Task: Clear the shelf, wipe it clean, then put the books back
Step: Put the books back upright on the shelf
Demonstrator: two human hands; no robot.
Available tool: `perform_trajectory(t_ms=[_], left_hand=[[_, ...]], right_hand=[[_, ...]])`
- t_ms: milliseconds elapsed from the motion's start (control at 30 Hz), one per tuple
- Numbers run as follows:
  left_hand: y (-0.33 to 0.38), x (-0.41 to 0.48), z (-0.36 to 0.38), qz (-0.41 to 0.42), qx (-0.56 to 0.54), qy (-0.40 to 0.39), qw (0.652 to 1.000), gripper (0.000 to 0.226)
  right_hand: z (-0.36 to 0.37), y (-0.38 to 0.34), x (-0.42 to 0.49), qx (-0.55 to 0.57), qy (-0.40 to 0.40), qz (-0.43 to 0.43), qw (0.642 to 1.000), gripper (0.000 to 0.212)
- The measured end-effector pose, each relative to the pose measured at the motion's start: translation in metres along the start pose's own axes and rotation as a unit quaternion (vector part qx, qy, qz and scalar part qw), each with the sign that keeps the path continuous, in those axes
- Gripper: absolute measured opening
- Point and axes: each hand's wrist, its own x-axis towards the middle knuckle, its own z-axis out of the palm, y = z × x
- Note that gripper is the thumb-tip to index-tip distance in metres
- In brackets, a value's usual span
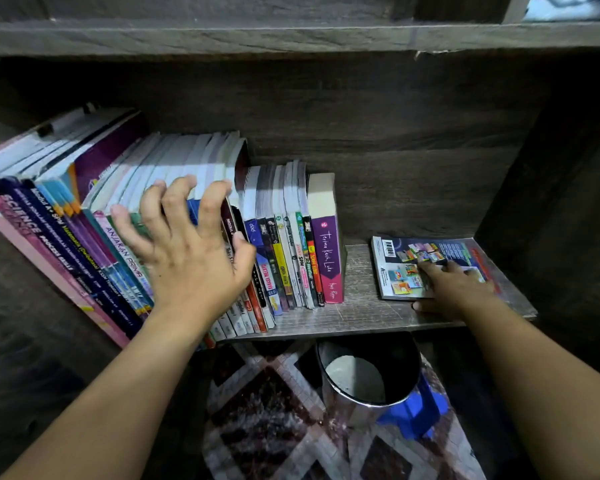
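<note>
A row of upright books (pixel 284 237) fills the left and middle of the dark wooden shelf (pixel 361 306), leaning left; a purple and pink book (pixel 328 251) ends the row. My left hand (pixel 191 251) has its fingers spread and curled over the tops of several tall books in the middle of the row. A thin book (pixel 406 268) lies flat, back cover up, at the right end of the shelf. My right hand (pixel 454 285) rests on that book, fingers on the cover and thumb at its front edge.
Below the shelf stands a round metal bin (pixel 368 379) with something pale inside, next to a blue object (pixel 416 410), on a patterned rug (pixel 278 417). Another shelf board (pixel 291 36) runs overhead. A dark side wall (pixel 551 209) closes the right end.
</note>
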Motion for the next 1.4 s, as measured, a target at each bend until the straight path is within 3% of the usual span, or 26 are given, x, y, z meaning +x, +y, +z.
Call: perform_trajectory(t_ms=[100, 233, 300, 433, 600, 733, 800, 900, 1000, 1067, 1200, 1233, 1300, 1400], left_hand=[[0.0, 0.0, -0.001, 0.001, 0.004, -0.002, 1.0, 0.06], [0.001, 0.001, 0.0, -0.004, 0.011, -0.005, 1.0, 0.062], [0.001, 0.001, 0.0, -0.005, 0.009, -0.003, 1.0, 0.062], [0.003, 0.0, -0.001, -0.003, 0.006, 0.008, 1.0, 0.06], [0.003, -0.001, 0.0, 0.0, 0.007, 0.019, 1.0, 0.059], [0.004, 0.0, 0.0, -0.008, 0.002, 0.015, 1.0, 0.059], [0.004, 0.0, -0.001, -0.009, 0.002, 0.016, 1.0, 0.059], [0.003, 0.0, -0.001, -0.008, 0.004, 0.015, 1.0, 0.059], [0.004, -0.001, -0.001, -0.009, -0.001, 0.013, 1.0, 0.059], [0.004, -0.001, -0.001, -0.01, -0.005, 0.008, 1.0, 0.06], [0.004, 0.0, -0.002, -0.009, -0.003, 0.004, 1.0, 0.061], [0.003, 0.0, -0.002, -0.008, -0.003, 0.004, 1.0, 0.06], [0.002, 0.0, -0.002, -0.006, -0.003, 0.007, 1.0, 0.06], [0.001, -0.001, -0.001, -0.003, 0.0, 0.009, 1.0, 0.06]], right_hand=[[0.007, 0.012, -0.002, -0.001, -0.001, -0.023, 1.0, 0.088], [0.008, 0.021, -0.007, 0.059, 0.024, 0.027, 0.998, 0.077], [0.01, 0.02, -0.01, 0.084, 0.027, 0.067, 0.994, 0.087], [0.007, 0.016, -0.009, 0.17, 0.009, 0.193, 0.966, 0.133], [-0.01, 0.007, -0.015, 0.181, 0.071, 0.2, 0.96, 0.135], [-0.03, -0.023, -0.026, 0.217, 0.245, 0.106, 0.939, 0.105], [-0.043, -0.04, -0.034, 0.3, 0.314, 0.021, 0.901, 0.083], [-0.055, -0.066, -0.052, 0.41, 0.356, -0.057, 0.838, 0.083], [-0.053, -0.095, -0.068, 0.467, 0.336, -0.106, 0.811, 0.081], [-0.053, -0.11, -0.076, 0.473, 0.286, -0.141, 0.821, 0.076], [-0.049, -0.124, -0.079, 0.344, 0.041, -0.214, 0.913, 0.087], [-0.046, -0.126, -0.075, 0.298, 0.011, -0.211, 0.931, 0.09], [-0.041, -0.128, -0.068, 0.272, 0.007, -0.193, 0.943, 0.09], [-0.035, -0.125, -0.058, 0.3, 0.012, -0.201, 0.932, 0.09]])
